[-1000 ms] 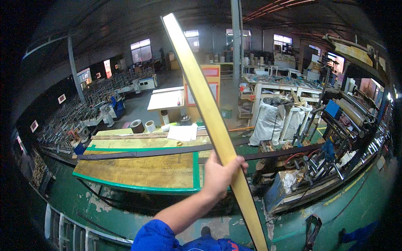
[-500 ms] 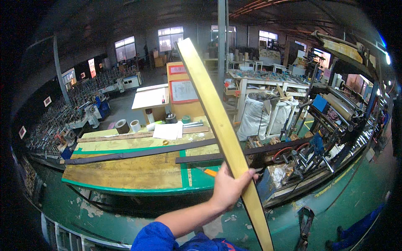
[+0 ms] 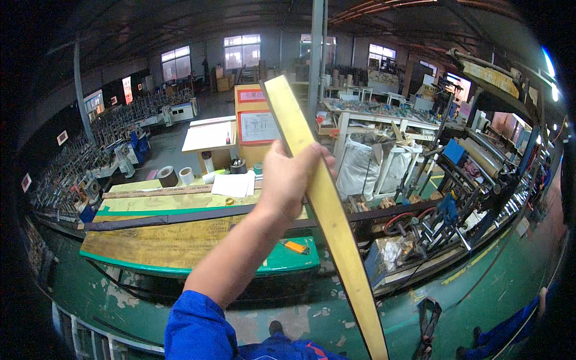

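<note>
My left hand (image 3: 294, 174) is closed around a long, narrow yellow bar (image 3: 336, 225) with dark edges. The thumb presses on its yellow face and the fingers wrap behind. The bar leans, its upper end tilted left and its lower end running out at the bottom of the view. Below the hand, an orange utility knife (image 3: 296, 247) lies on the green edge of the workbench (image 3: 180, 269). Two long dark strips rest on the bench: one dark strip (image 3: 156, 221) at left, and another dark strip (image 3: 381, 214) passing behind the bar. My right hand is out of view.
On the bench are white papers (image 3: 233, 185), a tape roll (image 3: 186, 176) and a long wooden batten (image 3: 150, 193). Machinery with a red handwheel (image 3: 399, 223) and white sacks (image 3: 357, 165) stand right. Another person's blue-clad legs (image 3: 504, 333) show lower right. A metal rail (image 3: 90, 336) stands lower left.
My left hand has moved up and left and now grips the bar nearer its upper end. The bar's top has dropped slightly, and the utility knife shows more fully.
</note>
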A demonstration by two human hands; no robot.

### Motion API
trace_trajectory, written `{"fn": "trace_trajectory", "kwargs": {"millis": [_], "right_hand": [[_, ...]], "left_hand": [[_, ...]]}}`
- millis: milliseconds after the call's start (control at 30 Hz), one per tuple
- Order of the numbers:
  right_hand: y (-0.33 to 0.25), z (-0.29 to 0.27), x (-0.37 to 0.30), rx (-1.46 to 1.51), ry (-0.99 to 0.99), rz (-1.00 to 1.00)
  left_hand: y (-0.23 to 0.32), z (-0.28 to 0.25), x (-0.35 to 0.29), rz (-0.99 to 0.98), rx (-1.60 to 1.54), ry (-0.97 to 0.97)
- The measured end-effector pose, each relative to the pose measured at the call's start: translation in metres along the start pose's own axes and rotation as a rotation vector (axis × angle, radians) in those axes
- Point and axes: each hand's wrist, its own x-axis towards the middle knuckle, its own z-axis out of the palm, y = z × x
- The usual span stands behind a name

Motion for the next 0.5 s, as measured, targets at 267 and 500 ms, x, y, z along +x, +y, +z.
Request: {"fn": "trace_trajectory", "kwargs": {"millis": [267,500], "right_hand": [[0.001,0.008,-0.003,0.003,0.04,0.0],[0.008,0.016,-0.01,-0.005,0.078,0.007]], "left_hand": [[0.028,-0.047,0.06,0.266,0.205,0.057],[0.029,-0.081,0.081,0.355,0.396,0.207]]}}
